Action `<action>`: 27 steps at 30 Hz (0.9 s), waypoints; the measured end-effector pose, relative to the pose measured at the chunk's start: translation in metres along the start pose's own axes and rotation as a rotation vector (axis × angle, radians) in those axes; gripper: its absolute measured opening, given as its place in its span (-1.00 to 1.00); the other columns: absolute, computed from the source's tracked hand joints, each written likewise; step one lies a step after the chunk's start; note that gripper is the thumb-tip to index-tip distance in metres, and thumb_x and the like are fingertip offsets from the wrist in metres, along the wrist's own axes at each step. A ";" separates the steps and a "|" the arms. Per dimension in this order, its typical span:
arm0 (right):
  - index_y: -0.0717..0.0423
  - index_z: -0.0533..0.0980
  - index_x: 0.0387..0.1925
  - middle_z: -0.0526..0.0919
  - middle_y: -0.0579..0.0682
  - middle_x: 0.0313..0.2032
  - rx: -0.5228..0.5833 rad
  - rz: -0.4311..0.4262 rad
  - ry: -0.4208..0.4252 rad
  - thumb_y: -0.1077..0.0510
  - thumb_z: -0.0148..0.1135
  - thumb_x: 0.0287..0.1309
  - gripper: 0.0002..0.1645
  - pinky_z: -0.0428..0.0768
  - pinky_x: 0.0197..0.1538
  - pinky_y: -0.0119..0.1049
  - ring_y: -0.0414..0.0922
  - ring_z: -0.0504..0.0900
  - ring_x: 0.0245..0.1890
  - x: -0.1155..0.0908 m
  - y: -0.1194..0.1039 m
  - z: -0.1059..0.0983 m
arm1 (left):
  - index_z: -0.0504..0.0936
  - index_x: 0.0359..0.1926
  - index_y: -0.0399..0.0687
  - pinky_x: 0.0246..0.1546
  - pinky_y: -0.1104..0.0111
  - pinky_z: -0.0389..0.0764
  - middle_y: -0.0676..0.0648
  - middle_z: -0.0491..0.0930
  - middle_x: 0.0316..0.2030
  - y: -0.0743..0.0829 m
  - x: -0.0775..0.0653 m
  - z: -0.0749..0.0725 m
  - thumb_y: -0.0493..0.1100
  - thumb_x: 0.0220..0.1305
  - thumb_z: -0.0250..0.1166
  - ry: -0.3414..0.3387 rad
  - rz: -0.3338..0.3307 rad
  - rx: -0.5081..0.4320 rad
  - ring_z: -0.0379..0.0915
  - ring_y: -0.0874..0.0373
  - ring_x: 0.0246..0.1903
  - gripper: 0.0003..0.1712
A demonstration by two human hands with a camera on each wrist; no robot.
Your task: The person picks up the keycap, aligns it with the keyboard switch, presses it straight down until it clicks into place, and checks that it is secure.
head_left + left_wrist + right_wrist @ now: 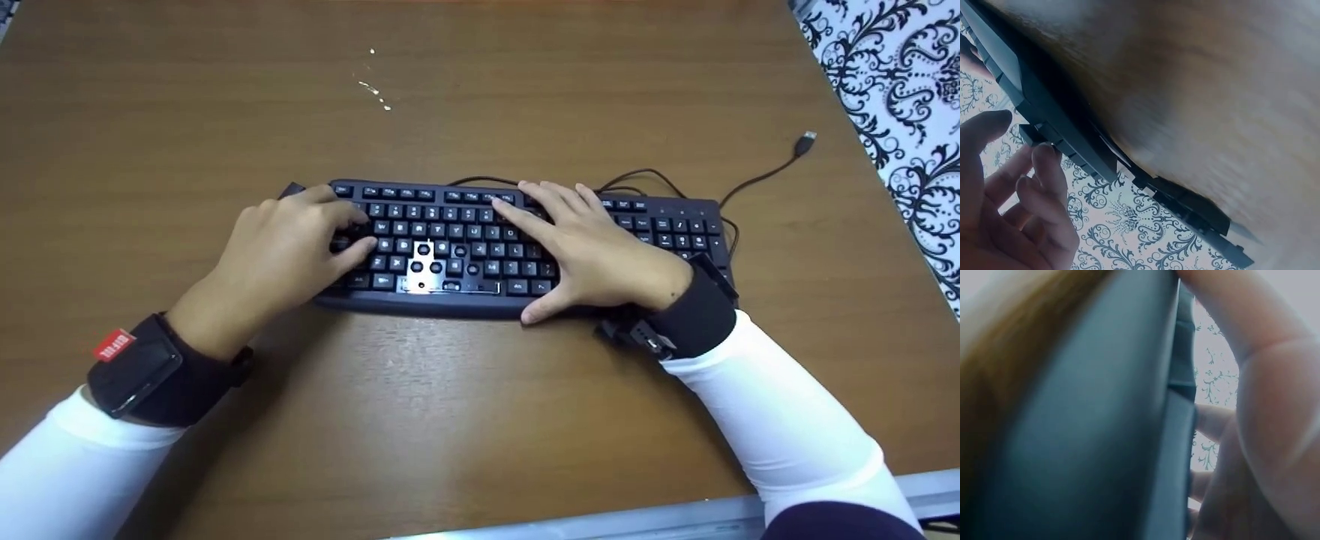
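A black computer keyboard (427, 304) lies flat across the desk. Around its lower middle several keycaps are off, leaving round key posts and a shiny bare plate (414, 282). At the keyboard's left end, my left hand (289, 236) curls over the keys. Its thumb and fingertips pinch at a black keycap (1031, 134), which stands proud of its row in the left wrist view. My right hand (589, 244) spreads over the right-hand keys, fingers mostly straight. The right thumb (1224, 309) rests at the keyboard's front edge.
A black cable (757, 180) loops behind the keyboard to a USB plug (805, 142) at the right. Small pale specks (371, 88) dot the brown desk (420, 420). Dark pieces (1190, 205) lie past the keyboard's left end. A patterned white surface (900, 97) borders the desk.
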State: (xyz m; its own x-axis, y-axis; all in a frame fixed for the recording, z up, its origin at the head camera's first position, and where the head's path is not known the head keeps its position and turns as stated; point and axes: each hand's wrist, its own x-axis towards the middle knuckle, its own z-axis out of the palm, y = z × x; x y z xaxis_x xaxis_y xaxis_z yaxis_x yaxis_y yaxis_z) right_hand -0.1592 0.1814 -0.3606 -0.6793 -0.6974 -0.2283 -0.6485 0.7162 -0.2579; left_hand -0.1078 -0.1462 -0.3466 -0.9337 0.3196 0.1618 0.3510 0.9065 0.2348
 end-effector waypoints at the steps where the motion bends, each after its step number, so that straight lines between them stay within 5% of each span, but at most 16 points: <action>1: -0.32 -0.23 0.59 -0.18 0.15 0.59 0.001 0.001 0.000 -0.63 0.41 -0.37 0.59 -0.25 0.54 0.29 0.19 -0.17 0.58 0.000 0.000 0.000 | 0.74 -0.09 -0.10 -0.48 -0.09 0.62 -0.17 0.71 -0.13 0.000 0.000 0.000 0.01 0.25 0.37 0.001 0.004 0.001 0.68 -0.20 -0.34 -0.67; 16: -0.31 -0.21 0.59 -0.16 0.15 0.58 -0.001 -0.015 0.012 -0.63 0.40 -0.36 0.58 -0.24 0.54 0.29 0.18 -0.15 0.58 0.000 0.000 -0.001 | 0.73 -0.05 -0.10 -0.56 -0.09 0.59 -0.15 0.70 -0.14 0.010 0.003 0.000 -0.20 0.22 0.34 0.035 0.008 -0.002 0.67 -0.20 -0.36 -0.73; 27: -0.33 -0.24 0.59 -0.17 0.15 0.59 -0.001 -0.008 0.010 -0.64 0.40 -0.36 0.58 -0.24 0.54 0.28 0.18 -0.16 0.58 0.000 0.001 0.001 | 0.73 -0.05 -0.03 -0.42 0.10 0.69 -0.08 0.76 -0.06 0.035 0.014 0.008 -0.26 0.20 0.40 0.021 0.106 -0.123 0.73 -0.06 -0.21 -0.73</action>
State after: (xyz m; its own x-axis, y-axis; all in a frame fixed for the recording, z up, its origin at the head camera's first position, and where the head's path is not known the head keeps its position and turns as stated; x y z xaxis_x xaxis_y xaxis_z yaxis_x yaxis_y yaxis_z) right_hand -0.1590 0.1822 -0.3618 -0.6773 -0.7029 -0.2173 -0.6543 0.7106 -0.2589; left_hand -0.1095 -0.1072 -0.3440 -0.8896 0.4049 0.2112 0.4549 0.8270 0.3304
